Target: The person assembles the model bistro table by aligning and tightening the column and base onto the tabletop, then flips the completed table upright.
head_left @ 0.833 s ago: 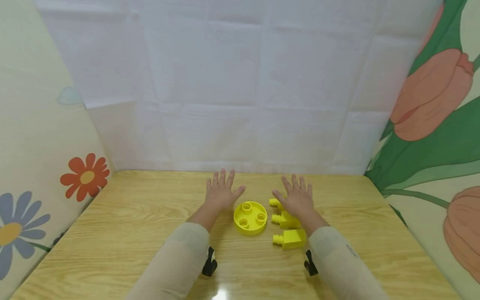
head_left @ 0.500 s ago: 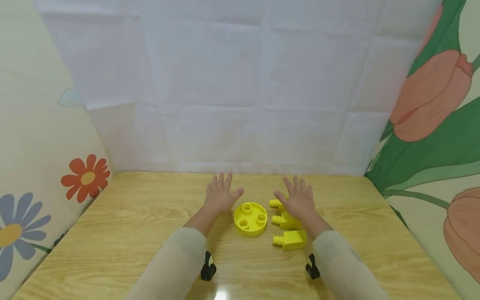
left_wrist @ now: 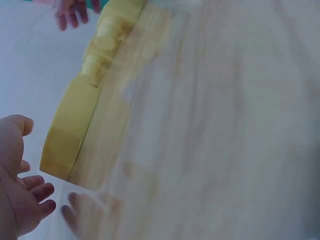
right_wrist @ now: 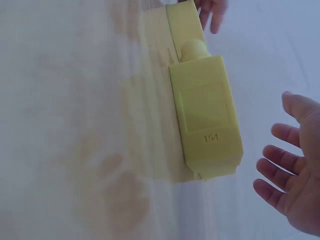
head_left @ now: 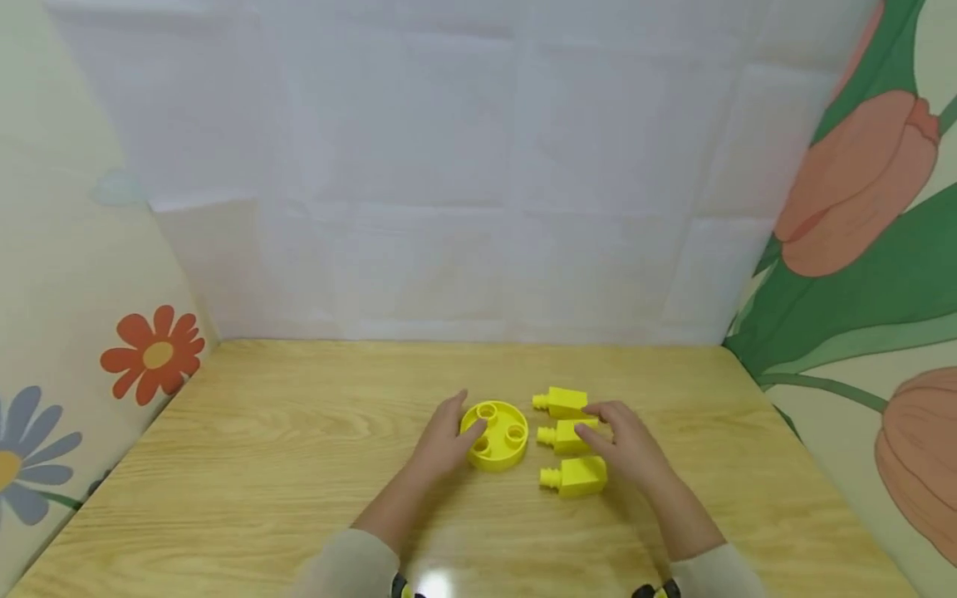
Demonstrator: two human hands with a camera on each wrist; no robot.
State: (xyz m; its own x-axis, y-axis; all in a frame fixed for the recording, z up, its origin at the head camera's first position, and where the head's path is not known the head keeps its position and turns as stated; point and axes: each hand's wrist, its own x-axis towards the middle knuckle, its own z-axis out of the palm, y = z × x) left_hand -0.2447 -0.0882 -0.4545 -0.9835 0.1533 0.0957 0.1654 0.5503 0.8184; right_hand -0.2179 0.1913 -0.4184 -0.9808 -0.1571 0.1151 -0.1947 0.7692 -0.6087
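Note:
A round yellow disc [head_left: 499,457] with a raised rim and three round sockets lies on the table. My left hand [head_left: 443,444] is at its left side, thumb over the rim in the head view. The left wrist view shows that hand [left_wrist: 22,185] apart from the disc [left_wrist: 70,127], fingers relaxed. Right of the disc lie three yellow blocks with ribbed necks pointing left: a far block [head_left: 564,402], a middle block [head_left: 568,436] and a near block [head_left: 583,477]. My right hand [head_left: 628,440] hovers by the middle one. In the right wrist view its loosely bent fingers [right_wrist: 282,162] hold nothing.
The wooden table [head_left: 299,448] ends at a creased white sheet [head_left: 419,249] at the back. Flower-patterned walls [head_left: 830,332] stand at both sides. Light glares on the tabletop near the front.
Both hands were spread flat on the table farther back. They have lifted and drawn nearer, the left toward the disc, the right toward the blocks, uncovering the far block. The disc and blocks stay put.

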